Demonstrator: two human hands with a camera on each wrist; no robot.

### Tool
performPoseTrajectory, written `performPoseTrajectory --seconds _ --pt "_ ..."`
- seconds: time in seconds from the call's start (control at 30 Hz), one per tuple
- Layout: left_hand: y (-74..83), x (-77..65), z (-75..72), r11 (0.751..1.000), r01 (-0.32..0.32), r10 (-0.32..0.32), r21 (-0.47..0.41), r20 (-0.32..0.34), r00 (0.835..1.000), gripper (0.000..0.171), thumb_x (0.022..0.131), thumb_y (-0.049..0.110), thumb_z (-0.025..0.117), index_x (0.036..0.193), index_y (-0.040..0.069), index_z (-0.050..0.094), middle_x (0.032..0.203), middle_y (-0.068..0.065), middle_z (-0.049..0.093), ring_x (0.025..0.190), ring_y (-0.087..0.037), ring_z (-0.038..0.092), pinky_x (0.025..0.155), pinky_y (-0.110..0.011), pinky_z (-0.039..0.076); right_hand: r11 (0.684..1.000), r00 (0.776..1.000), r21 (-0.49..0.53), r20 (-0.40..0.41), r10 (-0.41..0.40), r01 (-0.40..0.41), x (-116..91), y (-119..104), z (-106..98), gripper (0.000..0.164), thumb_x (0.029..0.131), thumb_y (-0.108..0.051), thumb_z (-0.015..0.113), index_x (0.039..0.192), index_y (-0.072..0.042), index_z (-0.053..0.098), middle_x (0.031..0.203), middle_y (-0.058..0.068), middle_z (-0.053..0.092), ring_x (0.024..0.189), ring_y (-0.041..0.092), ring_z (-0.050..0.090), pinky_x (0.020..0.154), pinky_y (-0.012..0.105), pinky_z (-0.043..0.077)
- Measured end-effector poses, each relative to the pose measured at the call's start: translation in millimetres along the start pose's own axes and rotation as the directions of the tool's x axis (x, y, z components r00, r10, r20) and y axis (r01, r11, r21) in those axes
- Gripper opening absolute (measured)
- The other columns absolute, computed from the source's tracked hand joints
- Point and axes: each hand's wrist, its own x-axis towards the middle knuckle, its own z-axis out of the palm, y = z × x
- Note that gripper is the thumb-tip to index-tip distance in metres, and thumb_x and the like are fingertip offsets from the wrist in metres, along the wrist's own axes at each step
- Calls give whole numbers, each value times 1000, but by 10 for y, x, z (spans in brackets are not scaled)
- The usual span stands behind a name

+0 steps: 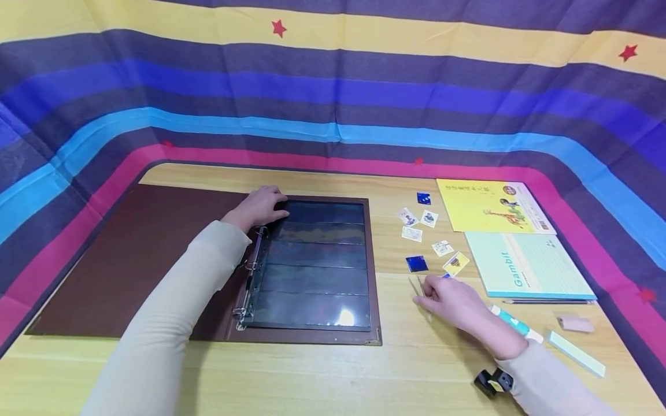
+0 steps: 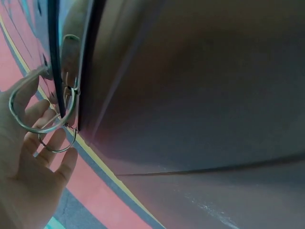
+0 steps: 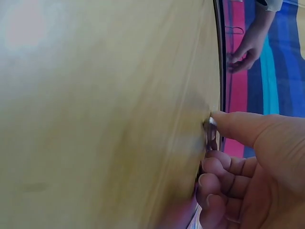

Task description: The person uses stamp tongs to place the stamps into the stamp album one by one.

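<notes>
A brown ring binder point(image 1: 171, 242) lies open, with a black pocket page point(image 1: 314, 254) on its right side. My left hand point(image 1: 260, 207) rests at the page's upper left corner, fingers extended, above the metal rings point(image 1: 252, 266). In the left wrist view its relaxed fingers point(image 2: 64, 167) spread beside the rings. My right hand point(image 1: 452, 300) pinches a pair of metal tweezers point(image 1: 428, 315) between thumb and fingers, low over the table. Just beyond the tweezers' tips lie a dark blue stamp point(image 1: 417, 264) and a yellow stamp point(image 1: 456, 264).
Several other small stamps point(image 1: 412, 234) are scattered right of the binder. A yellow book point(image 1: 468, 202) and a pale green notebook point(image 1: 525, 268) lie farther right. Near my right forearm are a pencil point(image 1: 546, 301), a glue stick point(image 1: 515, 323), a pale green strip point(image 1: 576, 353) and an eraser-like block point(image 1: 574, 323).
</notes>
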Motion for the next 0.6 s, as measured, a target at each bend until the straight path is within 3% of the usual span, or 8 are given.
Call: performPoseTrajectory --seconds 0.6 --pt "-13 38 7 998 2 -1 -67 12 1000 35 79 30 54 107 8 52 106 -10 44 99 -27 38 86 -44 24 998 999 60 28 -34 33 22 17 -56 13 72 -26 61 67 -20 51 53 -10 42 46 6 38 44 23 31"
